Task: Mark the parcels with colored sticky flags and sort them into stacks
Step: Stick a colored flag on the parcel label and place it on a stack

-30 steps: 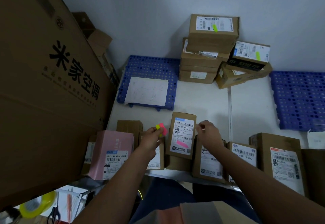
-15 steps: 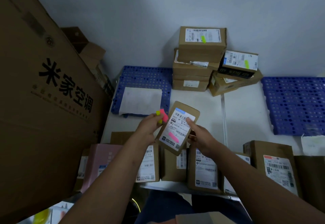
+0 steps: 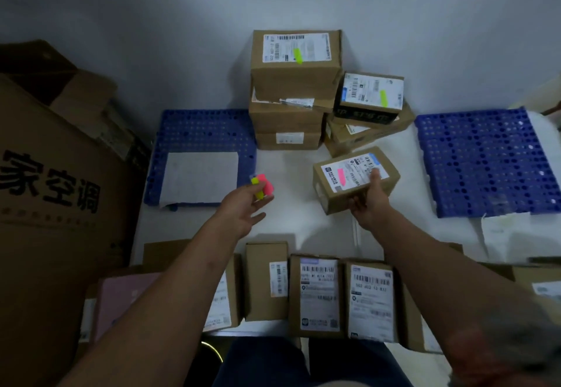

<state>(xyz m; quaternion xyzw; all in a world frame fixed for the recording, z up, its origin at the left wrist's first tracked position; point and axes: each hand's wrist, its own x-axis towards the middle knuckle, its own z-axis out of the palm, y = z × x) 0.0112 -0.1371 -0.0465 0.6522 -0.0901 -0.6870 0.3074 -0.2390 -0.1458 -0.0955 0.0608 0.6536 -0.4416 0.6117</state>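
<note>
My right hand holds a small brown parcel above the white table, right of centre. Its white label carries a pink flag. My left hand pinches a pad of pink and yellow sticky flags at mid-table, well left of that parcel. At the back stands a stack of brown parcels with a yellow-green flag on the top label. Beside it a black-sided parcel also bears a yellow-green flag. A row of unflagged parcels lines the near edge.
A blue perforated mat with a white sheet on it lies at the back left. Another blue mat lies at the right. A large printed carton walls off the left side. A pink parcel sits at the near left.
My right hand lifted the pink-flagged parcel out of the near row and carried it forward and to the right. The left hand moved forward with the flag pad.
</note>
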